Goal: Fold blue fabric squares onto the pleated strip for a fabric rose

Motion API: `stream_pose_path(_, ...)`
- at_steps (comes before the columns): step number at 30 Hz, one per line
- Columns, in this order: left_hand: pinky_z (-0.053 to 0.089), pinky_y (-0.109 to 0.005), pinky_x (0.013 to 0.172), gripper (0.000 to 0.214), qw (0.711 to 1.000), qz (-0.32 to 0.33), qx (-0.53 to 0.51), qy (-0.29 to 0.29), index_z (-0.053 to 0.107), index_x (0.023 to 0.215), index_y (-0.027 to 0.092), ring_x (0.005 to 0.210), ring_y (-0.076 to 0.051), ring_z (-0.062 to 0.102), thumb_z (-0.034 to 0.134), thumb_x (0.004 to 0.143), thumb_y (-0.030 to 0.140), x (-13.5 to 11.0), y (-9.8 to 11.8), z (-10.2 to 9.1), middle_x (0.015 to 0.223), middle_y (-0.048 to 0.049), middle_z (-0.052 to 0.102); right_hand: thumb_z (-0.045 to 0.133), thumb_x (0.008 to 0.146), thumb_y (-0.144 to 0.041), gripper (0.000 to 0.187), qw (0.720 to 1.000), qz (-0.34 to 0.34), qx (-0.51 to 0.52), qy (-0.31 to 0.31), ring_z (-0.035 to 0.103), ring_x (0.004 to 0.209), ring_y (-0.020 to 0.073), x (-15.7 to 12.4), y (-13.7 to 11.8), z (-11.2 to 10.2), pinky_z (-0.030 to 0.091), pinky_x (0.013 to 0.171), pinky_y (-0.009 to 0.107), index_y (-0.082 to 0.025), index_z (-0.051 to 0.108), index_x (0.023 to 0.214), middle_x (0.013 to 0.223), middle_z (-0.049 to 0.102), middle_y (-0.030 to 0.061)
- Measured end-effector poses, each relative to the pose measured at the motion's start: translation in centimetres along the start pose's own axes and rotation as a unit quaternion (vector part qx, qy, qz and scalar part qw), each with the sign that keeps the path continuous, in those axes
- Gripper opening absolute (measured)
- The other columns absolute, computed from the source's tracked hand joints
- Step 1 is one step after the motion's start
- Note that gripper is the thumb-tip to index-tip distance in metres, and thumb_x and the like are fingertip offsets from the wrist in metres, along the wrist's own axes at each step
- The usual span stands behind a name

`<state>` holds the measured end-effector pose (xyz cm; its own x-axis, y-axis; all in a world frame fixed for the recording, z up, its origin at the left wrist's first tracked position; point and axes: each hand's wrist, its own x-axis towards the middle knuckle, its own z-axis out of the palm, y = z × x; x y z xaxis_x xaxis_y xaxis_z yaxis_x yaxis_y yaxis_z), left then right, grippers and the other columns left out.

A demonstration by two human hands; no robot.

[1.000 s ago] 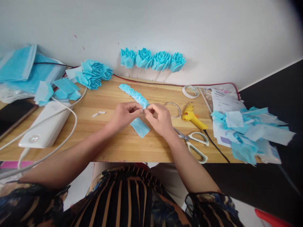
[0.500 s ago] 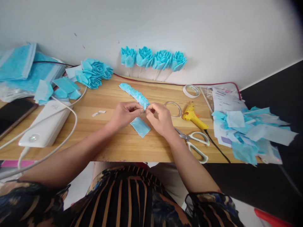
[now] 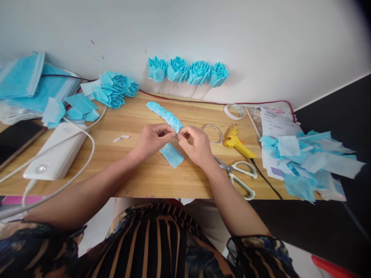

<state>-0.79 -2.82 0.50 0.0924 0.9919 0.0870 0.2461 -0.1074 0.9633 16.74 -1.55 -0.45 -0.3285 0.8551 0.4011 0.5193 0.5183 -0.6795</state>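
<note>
My left hand (image 3: 155, 139) and my right hand (image 3: 195, 143) meet fingertip to fingertip over the middle of the table, both closed in a pinch. Between them is a small bit of folded blue fabric, mostly hidden by the fingers. A row of pleated blue fabric pieces (image 3: 164, 114) runs from the fingertips away to the upper left; whether the pinched bit is joined to it I cannot tell. Just below the hands a flat blue fabric rectangle (image 3: 173, 155) lies on the wood. White-handled scissors (image 3: 232, 168) rest by my right wrist.
Several blue fabric flowers (image 3: 177, 70) on white stems lean against the wall, and more flowers (image 3: 113, 90) lie left. Two tape rolls (image 3: 234, 111) and a yellow glue gun (image 3: 238, 142) are at right, beside fabric scraps (image 3: 301, 150). A white power bank (image 3: 55, 150) and cable occupy the left.
Only the fingertips of my right hand have shifted very slightly against the pinched fabric. Everything else stays where it was.
</note>
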Motion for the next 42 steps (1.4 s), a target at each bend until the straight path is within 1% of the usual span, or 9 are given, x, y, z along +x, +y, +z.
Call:
stream_pose_path(13, 0.032, -0.024, 0.053, 0.016, 1.000, 0.009, -0.017, 0.000, 0.069, 0.068, 0.016, 0.055, -0.009, 0.042, 0.065, 0.076, 0.030, 0.1, -0.1, 0.0, 0.059, 0.0023, 0.056, 0.055, 0.084, -0.017, 0.012, 1.000, -0.022, 0.004, 0.009, 0.057, 0.071, 0.0154, -0.1, 0.2, 0.0, 0.041, 0.074, 0.033, -0.022, 0.056, 0.074, 0.072, 0.064, -0.0010)
stream_pose_path(17, 0.031, -0.023, 0.051, 0.014, 0.998, -0.005, -0.059, -0.003, 0.069, 0.070, 0.016, 0.052, -0.008, 0.040, 0.067, 0.075, 0.028, 0.2, 0.1, -0.1, 0.056, 0.0039, 0.053, 0.055, 0.090, -0.023, 0.014, 0.996, -0.001, 0.029, 0.080, 0.059, 0.074, 0.0161, -0.1, 0.0, -0.4, 0.046, 0.077, 0.034, -0.023, 0.059, 0.076, 0.076, 0.066, -0.0002)
stream_pose_path(20, 0.030, -0.023, 0.049, 0.013, 0.995, -0.028, -0.098, -0.005, 0.068, 0.070, 0.016, 0.050, -0.007, 0.039, 0.070, 0.073, 0.029, 0.3, 0.0, -0.2, 0.054, 0.0046, 0.050, 0.058, 0.090, -0.030, 0.008, 0.985, 0.037, 0.101, 0.132, 0.064, 0.087, 0.0176, 0.0, 0.3, -0.5, 0.051, 0.085, 0.035, -0.024, 0.063, 0.092, 0.091, 0.070, 0.0022)
stream_pose_path(23, 0.031, -0.022, 0.049, 0.016, 0.991, -0.049, -0.127, -0.009, 0.068, 0.071, 0.016, 0.050, -0.007, 0.040, 0.071, 0.073, 0.031, 0.3, -0.1, -0.1, 0.054, 0.0041, 0.051, 0.062, 0.088, -0.036, 0.031, 0.965, 0.101, 0.228, 0.077, 0.067, 0.101, 0.0190, 0.2, 0.9, -0.4, 0.054, 0.091, 0.037, -0.028, 0.059, 0.118, 0.109, 0.072, 0.0034)
stream_pose_path(25, 0.031, -0.022, 0.049, 0.016, 0.990, -0.056, -0.130, -0.010, 0.068, 0.072, 0.016, 0.050, -0.007, 0.040, 0.071, 0.073, 0.032, 0.3, -0.2, 0.0, 0.054, 0.0040, 0.050, 0.065, 0.086, -0.036, 0.044, 0.946, 0.132, 0.297, 0.008, 0.069, 0.100, 0.0190, 0.3, 1.1, -0.3, 0.055, 0.091, 0.038, -0.029, 0.055, 0.128, 0.107, 0.073, 0.0022)
stream_pose_path(27, 0.031, -0.022, 0.048, 0.015, 0.990, -0.058, -0.126, -0.010, 0.068, 0.072, 0.016, 0.049, -0.007, 0.039, 0.071, 0.074, 0.031, 0.2, -0.3, 0.1, 0.053, 0.0041, 0.049, 0.067, 0.084, -0.033, 0.051, 0.935, 0.142, 0.325, -0.027, 0.069, 0.093, 0.0183, 0.3, 1.2, -0.1, 0.056, 0.090, 0.038, -0.029, 0.052, 0.133, 0.098, 0.073, 0.0002)
stream_pose_path(33, 0.034, -0.022, 0.050, 0.019, 0.987, -0.061, -0.150, -0.020, 0.068, 0.075, 0.016, 0.051, -0.008, 0.044, 0.068, 0.080, 0.035, 0.2, -0.4, 0.0, 0.059, 0.0024, 0.054, 0.065, 0.083, -0.026, 0.052, 0.949, 0.124, 0.289, 0.000, 0.064, 0.080, 0.0161, 0.2, 1.2, 0.2, 0.055, 0.081, 0.035, -0.027, 0.054, 0.134, 0.084, 0.068, -0.0022)
stream_pose_path(36, 0.035, -0.022, 0.050, 0.021, 0.986, -0.068, -0.152, -0.032, 0.068, 0.080, 0.017, 0.051, -0.008, 0.045, 0.069, 0.080, 0.038, 0.2, -0.3, 0.0, 0.061, 0.0025, 0.056, 0.065, 0.082, -0.024, 0.051, 0.959, 0.111, 0.262, -0.003, 0.064, 0.080, 0.0164, 0.2, 1.1, 0.3, 0.054, 0.082, 0.035, -0.027, 0.055, 0.132, 0.084, 0.068, -0.0022)
stream_pose_path(42, 0.029, -0.022, 0.047, 0.012, 0.987, -0.087, -0.132, -0.035, 0.065, 0.075, 0.017, 0.047, -0.007, 0.038, 0.070, 0.075, 0.028, 0.2, 0.1, 0.2, 0.052, 0.0049, 0.048, 0.065, 0.083, -0.021, 0.049, 0.970, 0.096, 0.224, -0.018, 0.064, 0.084, 0.0171, 0.0, 0.5, 0.0, 0.053, 0.085, 0.036, -0.027, 0.056, 0.132, 0.088, 0.067, -0.0014)
